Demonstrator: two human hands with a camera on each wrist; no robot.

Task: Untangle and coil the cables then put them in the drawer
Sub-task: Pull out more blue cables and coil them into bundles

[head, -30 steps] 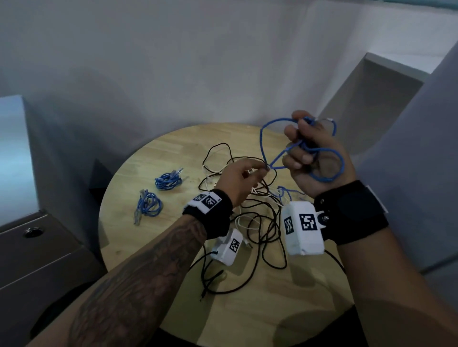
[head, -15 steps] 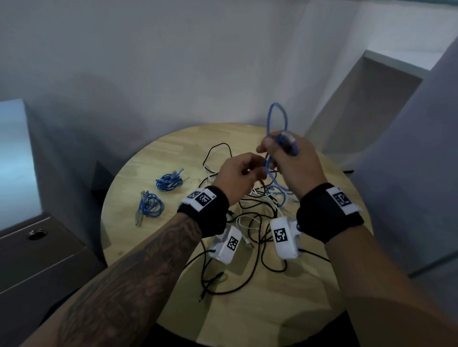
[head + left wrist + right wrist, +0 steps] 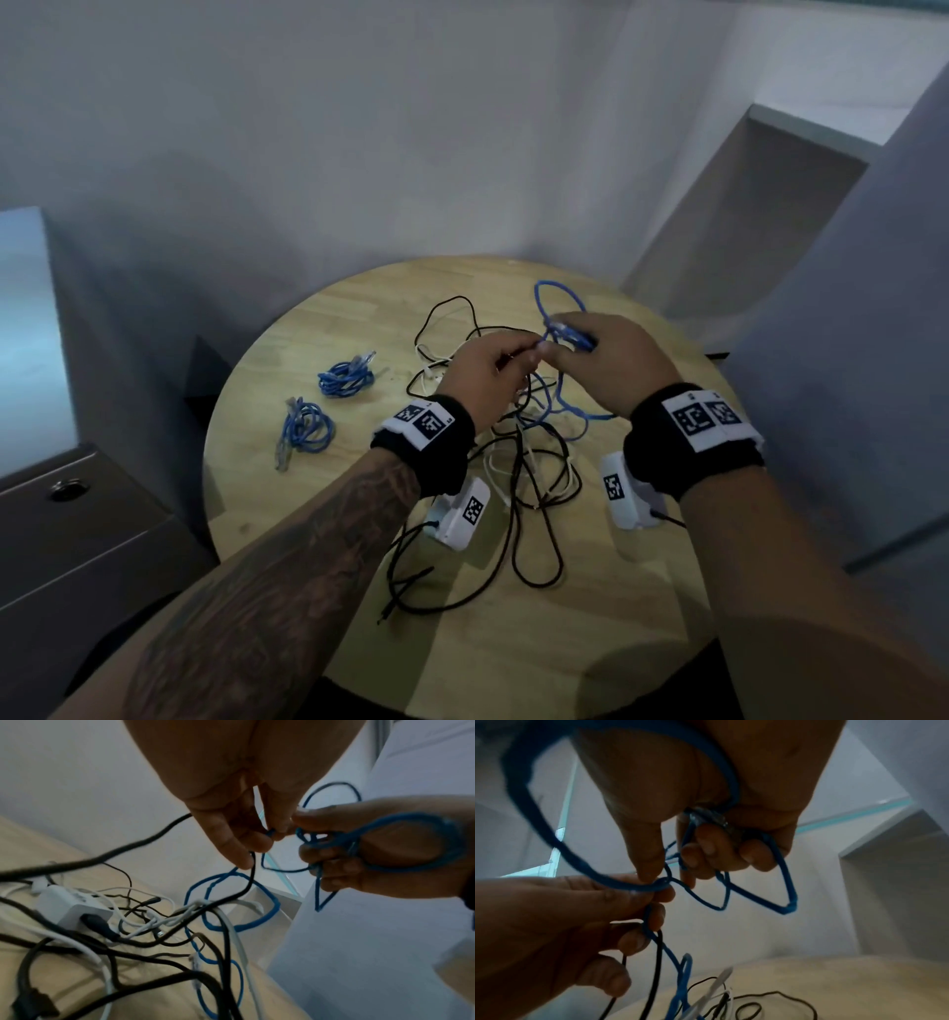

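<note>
A blue network cable (image 3: 552, 313) (image 3: 411, 845) (image 3: 618, 880) is held above the round wooden table (image 3: 565, 642). My right hand (image 3: 606, 360) (image 3: 359, 850) (image 3: 706, 833) grips several of its loops, with a clear plug tucked under the fingers. Touching it from the left, my left hand (image 3: 488, 370) (image 3: 246, 833) (image 3: 598, 912) pinches the same blue cable at the fingertips. The rest of the blue cable (image 3: 570, 411) hangs down into a tangle of black and white cables (image 3: 518, 462) (image 3: 154, 923) below both hands.
Two coiled blue cables (image 3: 345, 377) (image 3: 304, 434) lie on the table's left part. A grey drawer cabinet (image 3: 77, 539) with a round lock stands left of the table. White wrist-camera boxes (image 3: 462, 514) (image 3: 624, 491) hang under both wrists. A white adapter (image 3: 74, 906) sits in the tangle.
My right hand has turned palm-down and come lower with the blue loops. It has closed in on my left hand, and the two now meet over the tangle.
</note>
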